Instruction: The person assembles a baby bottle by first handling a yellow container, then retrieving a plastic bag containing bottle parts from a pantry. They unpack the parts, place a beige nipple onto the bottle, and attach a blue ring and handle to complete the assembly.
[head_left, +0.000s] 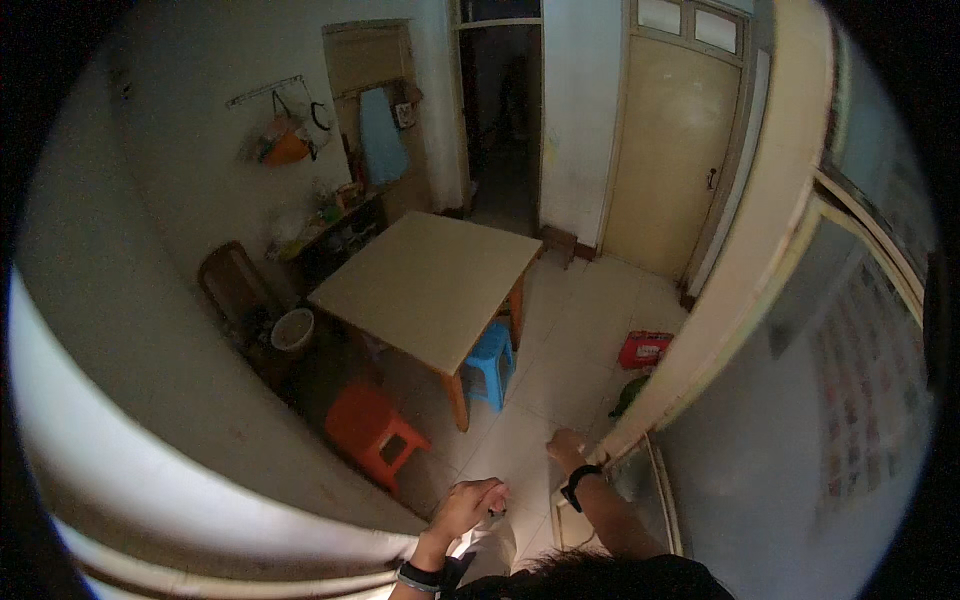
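My left hand (pixel 467 507) is low in the middle, its fingers curled inward. Something small, pinkish and dark, shows at its fingertips, too unclear to name. A dark band circles that wrist. My right hand (pixel 567 446) reaches forward beside the pale door frame (pixel 690 385), with a black band on its wrist. Dim light and blur hide how its fingers are set, and I cannot tell if it touches anything. Below the right forearm stands a pale-edged panel (pixel 662 490). A blue plastic stool (pixel 490 362) is ahead of both hands, beside the table.
A square wooden table (pixel 425 280) stands ahead. An orange stool (pixel 375 430), a chair (pixel 235 280) and a white basin (pixel 293 329) are on the left. A red box (pixel 643 349) and a green object (pixel 628 396) lie right on the tiled floor. Beyond are a closed door (pixel 672 150) and a dark doorway (pixel 500 120).
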